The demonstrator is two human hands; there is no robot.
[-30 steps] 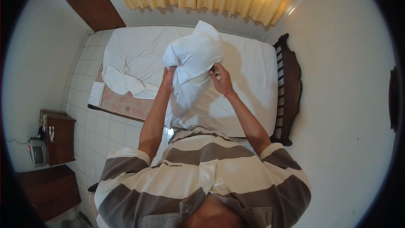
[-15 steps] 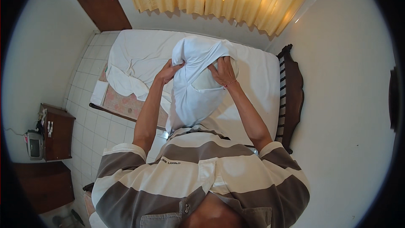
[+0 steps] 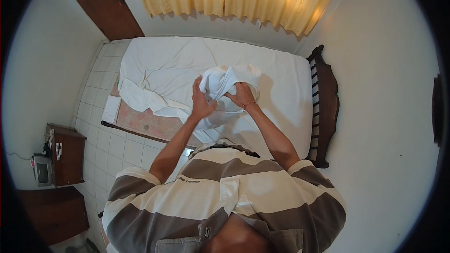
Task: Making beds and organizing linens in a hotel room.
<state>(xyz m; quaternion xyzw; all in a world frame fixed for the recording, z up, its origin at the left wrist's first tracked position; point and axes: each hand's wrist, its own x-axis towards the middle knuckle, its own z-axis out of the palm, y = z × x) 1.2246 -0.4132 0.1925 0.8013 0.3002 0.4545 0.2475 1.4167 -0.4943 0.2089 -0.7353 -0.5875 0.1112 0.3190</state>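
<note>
White pillow cover point(image 3: 216, 83): the item is lying bunched above the middle of the bed, in front of the person's torso, with its opening facing the near side. The left hand point(image 3: 202, 103) is resting at the left edge of the cloth, its thumb and fingers standing wide apart. The right hand point(image 3: 242, 95) is reaching into the opening; its fingertips are disappearing under the folded rim, so whether they are gripping cannot be told. A thin bracelet point(image 3: 247, 105) is encircling the right wrist. Beneath the hands, a white sheet point(image 3: 164, 58) is covering most of the bed and wrinkling at the left, where a pink patterned mattress point(image 3: 138, 118) is showing along the near side. A dark wooden headboard point(image 3: 329, 103) is standing at the right end. Yellow curtains point(image 3: 239, 0) are hanging at the far side.
</note>
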